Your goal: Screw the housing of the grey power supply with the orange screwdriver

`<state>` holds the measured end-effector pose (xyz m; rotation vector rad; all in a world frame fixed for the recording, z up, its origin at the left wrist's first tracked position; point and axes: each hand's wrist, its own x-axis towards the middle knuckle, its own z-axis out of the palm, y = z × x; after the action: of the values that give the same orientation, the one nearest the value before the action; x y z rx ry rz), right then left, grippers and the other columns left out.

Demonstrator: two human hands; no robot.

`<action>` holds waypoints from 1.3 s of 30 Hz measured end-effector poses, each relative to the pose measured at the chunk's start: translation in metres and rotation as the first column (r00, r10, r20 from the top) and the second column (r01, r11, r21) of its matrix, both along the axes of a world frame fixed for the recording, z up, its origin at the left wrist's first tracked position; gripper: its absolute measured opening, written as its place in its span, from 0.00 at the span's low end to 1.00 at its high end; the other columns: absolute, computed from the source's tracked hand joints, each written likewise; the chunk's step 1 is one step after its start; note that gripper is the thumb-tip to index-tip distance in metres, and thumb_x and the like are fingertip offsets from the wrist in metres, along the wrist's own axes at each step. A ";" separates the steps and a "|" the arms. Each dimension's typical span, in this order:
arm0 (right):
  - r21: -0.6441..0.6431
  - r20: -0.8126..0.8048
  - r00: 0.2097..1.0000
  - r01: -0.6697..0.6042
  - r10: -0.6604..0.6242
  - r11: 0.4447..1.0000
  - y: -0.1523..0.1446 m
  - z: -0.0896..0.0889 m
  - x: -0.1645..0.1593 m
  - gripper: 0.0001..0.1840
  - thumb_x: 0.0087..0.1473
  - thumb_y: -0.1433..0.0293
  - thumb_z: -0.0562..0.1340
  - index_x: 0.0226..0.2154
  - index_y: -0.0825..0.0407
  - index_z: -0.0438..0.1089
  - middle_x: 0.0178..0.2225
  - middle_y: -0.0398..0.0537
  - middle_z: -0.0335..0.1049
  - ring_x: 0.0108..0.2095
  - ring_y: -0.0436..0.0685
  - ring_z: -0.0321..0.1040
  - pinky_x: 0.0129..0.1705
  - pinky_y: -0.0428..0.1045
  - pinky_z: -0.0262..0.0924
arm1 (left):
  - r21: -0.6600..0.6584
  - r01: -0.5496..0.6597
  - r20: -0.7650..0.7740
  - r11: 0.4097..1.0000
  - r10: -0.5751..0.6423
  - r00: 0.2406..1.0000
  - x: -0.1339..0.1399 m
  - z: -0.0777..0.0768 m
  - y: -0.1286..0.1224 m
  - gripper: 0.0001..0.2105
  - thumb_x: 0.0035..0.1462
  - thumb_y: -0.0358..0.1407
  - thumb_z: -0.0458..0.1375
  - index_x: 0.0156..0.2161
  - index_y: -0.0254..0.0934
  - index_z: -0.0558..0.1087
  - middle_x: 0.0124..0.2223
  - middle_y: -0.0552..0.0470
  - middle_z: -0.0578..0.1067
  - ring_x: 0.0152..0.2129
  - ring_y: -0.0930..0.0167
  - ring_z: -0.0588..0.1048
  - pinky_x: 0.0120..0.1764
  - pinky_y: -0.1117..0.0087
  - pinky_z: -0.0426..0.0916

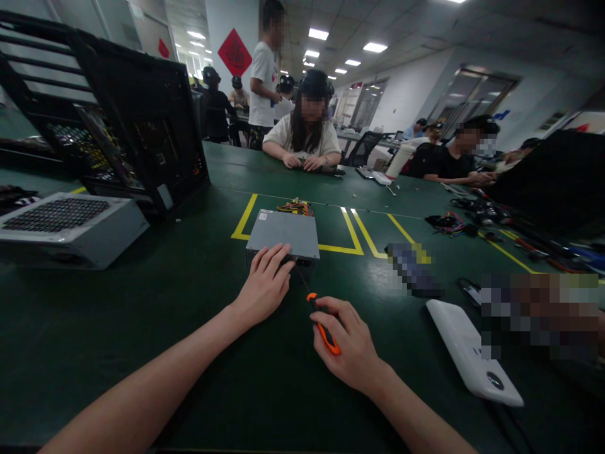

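A grey metal computer power supply [288, 232] lies in front of me, with a bundle of coloured cables [297, 207] behind it. My left hand [265, 284] rests on its near edge, fingers stretched over the top and thumb apart toward the front face. My right hand [347, 340] is closed round the orange and black handle of a screwdriver [326, 334]. Its thin shaft points up and left to the near face of the power supply, close to my left thumb. Whether the tip sits in a screw, I cannot make out.
To the left stand another power supply [80, 236] and a black computer case [142, 135]. A white power bank-like device [472, 353] lies at right, near a blurred dark object [413, 268]. Cables [449, 224] lie farther right. A person [302, 132] sits opposite.
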<state>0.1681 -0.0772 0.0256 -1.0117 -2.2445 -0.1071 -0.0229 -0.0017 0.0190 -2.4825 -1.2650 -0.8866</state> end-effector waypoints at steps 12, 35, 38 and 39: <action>-0.006 -0.479 0.877 0.055 -0.052 0.998 -0.002 0.006 0.021 0.14 0.47 0.78 0.57 0.39 0.50 0.66 0.41 0.51 0.65 0.39 0.57 0.66 0.37 0.54 0.65 | -0.026 -0.009 0.004 1.000 0.009 1.000 -0.001 0.000 -0.001 0.11 0.58 0.30 0.46 0.44 0.35 0.66 0.58 0.44 0.60 0.58 0.64 0.54 0.57 0.54 0.51; -0.689 -0.685 0.159 -0.459 -0.711 0.562 0.071 -0.018 0.015 0.14 0.45 0.58 0.62 0.28 0.52 0.71 0.25 0.46 0.69 0.25 0.50 0.65 0.28 0.46 0.63 | -0.105 -0.025 -0.113 0.994 0.013 0.994 -0.012 0.019 -0.052 0.22 0.58 0.34 0.47 0.59 0.38 0.55 0.58 0.45 0.61 0.55 0.62 0.58 0.54 0.54 0.56; -0.693 -0.697 0.171 -0.407 -0.696 0.595 0.093 -0.018 -0.001 0.14 0.44 0.57 0.62 0.25 0.51 0.67 0.28 0.44 0.70 0.24 0.49 0.64 0.25 0.45 0.61 | -0.152 -0.015 -0.087 0.988 0.001 0.996 -0.018 0.016 -0.067 0.24 0.58 0.34 0.48 0.60 0.41 0.51 0.60 0.47 0.58 0.56 0.62 0.56 0.56 0.53 0.55; -0.695 -0.701 0.181 -0.392 -0.690 0.603 0.101 -0.018 -0.007 0.14 0.42 0.56 0.63 0.25 0.50 0.67 0.26 0.43 0.69 0.22 0.48 0.62 0.23 0.45 0.59 | -0.182 -0.016 -0.059 0.983 0.006 0.998 -0.020 0.014 -0.073 0.25 0.58 0.34 0.48 0.61 0.43 0.50 0.61 0.48 0.56 0.57 0.62 0.54 0.56 0.52 0.55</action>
<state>0.1608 0.0238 0.0076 -1.2052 -0.7253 1.2800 -0.0428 -0.0745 0.0326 -2.6164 -1.3970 -0.7192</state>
